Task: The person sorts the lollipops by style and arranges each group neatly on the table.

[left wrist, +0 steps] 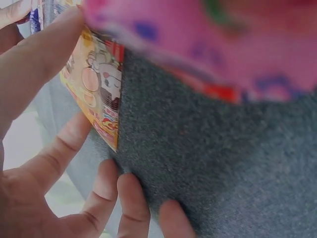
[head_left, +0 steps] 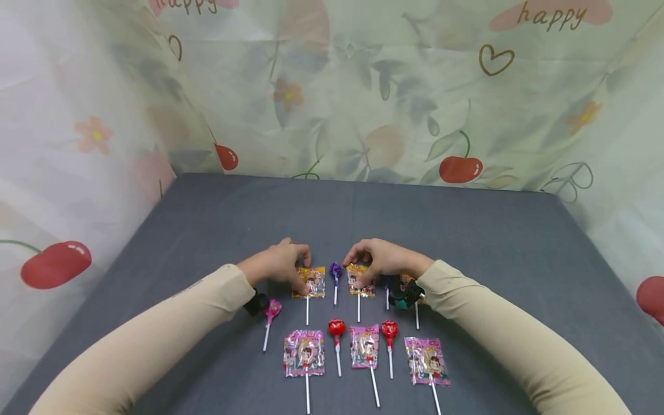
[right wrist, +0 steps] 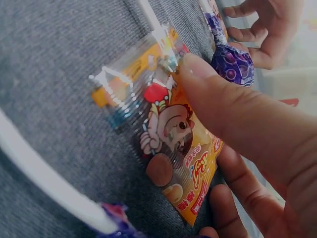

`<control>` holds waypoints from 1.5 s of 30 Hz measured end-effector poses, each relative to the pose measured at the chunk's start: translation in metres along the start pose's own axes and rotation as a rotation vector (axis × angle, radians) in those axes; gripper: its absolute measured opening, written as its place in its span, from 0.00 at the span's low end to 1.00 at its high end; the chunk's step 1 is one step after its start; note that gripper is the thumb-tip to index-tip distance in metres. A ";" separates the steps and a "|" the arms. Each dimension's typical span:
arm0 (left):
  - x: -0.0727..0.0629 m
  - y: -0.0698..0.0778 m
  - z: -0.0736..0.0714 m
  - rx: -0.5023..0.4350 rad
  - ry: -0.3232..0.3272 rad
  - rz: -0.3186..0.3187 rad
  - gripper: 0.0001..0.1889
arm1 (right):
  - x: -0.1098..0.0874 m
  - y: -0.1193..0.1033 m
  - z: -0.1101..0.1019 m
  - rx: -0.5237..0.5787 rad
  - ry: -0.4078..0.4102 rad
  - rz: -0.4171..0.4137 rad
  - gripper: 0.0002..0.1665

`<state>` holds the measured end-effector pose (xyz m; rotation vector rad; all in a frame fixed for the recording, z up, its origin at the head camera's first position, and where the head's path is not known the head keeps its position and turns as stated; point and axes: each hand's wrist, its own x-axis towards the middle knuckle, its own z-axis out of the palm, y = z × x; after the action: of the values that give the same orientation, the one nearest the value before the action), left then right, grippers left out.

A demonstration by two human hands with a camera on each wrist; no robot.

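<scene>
In the head view, my left hand (head_left: 280,262) holds the left orange-packet lollipop (head_left: 315,287) between thumb and index finger, its white stick toward me. My right hand (head_left: 386,256) grips the middle orange-packet lollipop (head_left: 354,272); the right wrist view shows the thumb on the packet (right wrist: 171,129) and fingers at its far edge. Both lie on the cloth. Between the hands is a purple round lollipop (head_left: 336,270). Beside the left wrist lies a pink round lollipop (head_left: 272,308). A third orange-packet lollipop (head_left: 406,280) and another purple one are partly hidden under the right wrist.
Nearer me lie pink-packet lollipops (head_left: 304,353) alternating with red round lollipops (head_left: 336,328), sticks toward me. A dark grey cloth (head_left: 353,219) covers the table. Patterned curtains (head_left: 353,115) stand behind and at both sides.
</scene>
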<state>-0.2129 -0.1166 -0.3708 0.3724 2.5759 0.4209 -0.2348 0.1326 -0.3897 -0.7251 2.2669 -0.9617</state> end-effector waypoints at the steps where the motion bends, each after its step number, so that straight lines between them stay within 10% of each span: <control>1: 0.000 0.000 0.001 0.005 -0.001 -0.002 0.23 | 0.000 0.000 0.000 0.002 -0.001 0.003 0.24; 26: -0.003 0.010 -0.003 -0.040 -0.076 0.032 0.15 | 0.002 -0.003 0.000 -0.038 -0.003 0.076 0.23; 34: -0.006 0.004 -0.027 -0.474 -0.051 -0.021 0.16 | 0.001 -0.004 -0.001 -0.044 -0.009 0.059 0.23; 45: 0.016 -0.024 -0.057 -0.914 0.210 -0.140 0.26 | 0.000 -0.004 -0.002 -0.025 -0.014 0.078 0.24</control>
<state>-0.2596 -0.1460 -0.3388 -0.1903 2.2622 1.5423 -0.2347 0.1310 -0.3857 -0.6463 2.2814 -0.8906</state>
